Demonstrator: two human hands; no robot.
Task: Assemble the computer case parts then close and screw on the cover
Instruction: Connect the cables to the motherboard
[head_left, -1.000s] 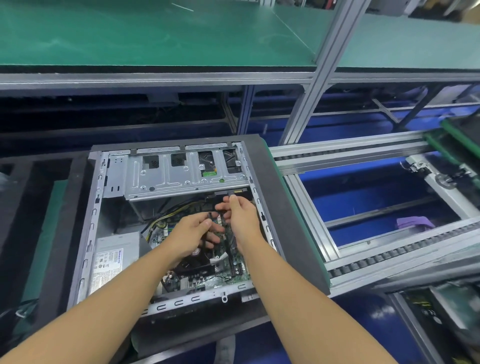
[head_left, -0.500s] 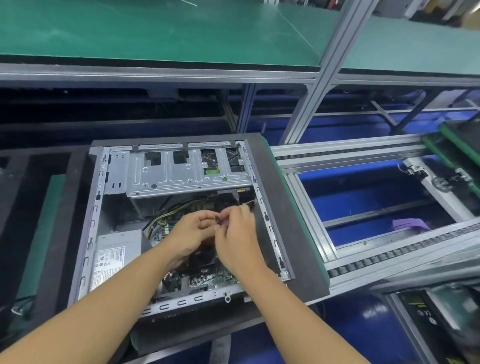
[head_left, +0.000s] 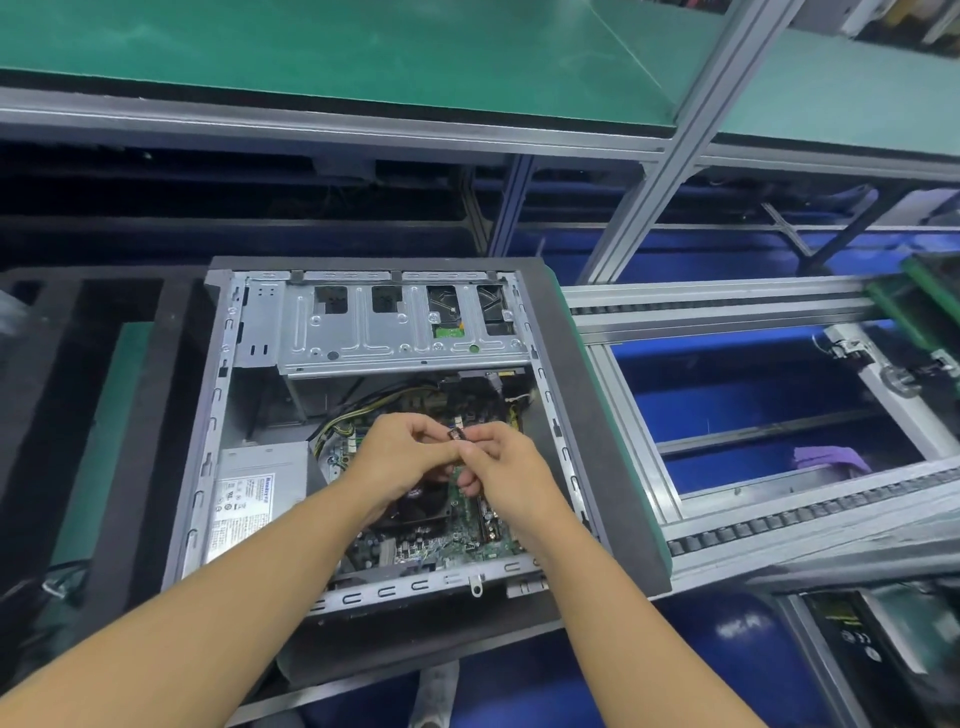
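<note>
Small dark flat part with a pale label (head_left: 455, 434): one, held in the air over the middle of the open grey sheet-metal computer case (head_left: 208, 467), above the green motherboard (head_left: 441, 540). Lower length hidden by fingers; kind unclear.

Left hand (head_left: 402, 457): enters from the near-left, fingers curled, pinching the part's left side.
Right hand (head_left: 511, 467): enters from the near edge, fingers curled, pinching the right side. The two hands touch.

Case: one, lying on its side, cover off, filling most of the black foam worktop (head_left: 597, 415).
Inside: one silver drive cage (head_left: 400, 332) along the far edge, four cut-outs; one grey power supply box with white label (head_left: 254, 488) near-left.

One purple cloth (head_left: 831, 460), well apart, beyond the worktop's right edge.
</note>
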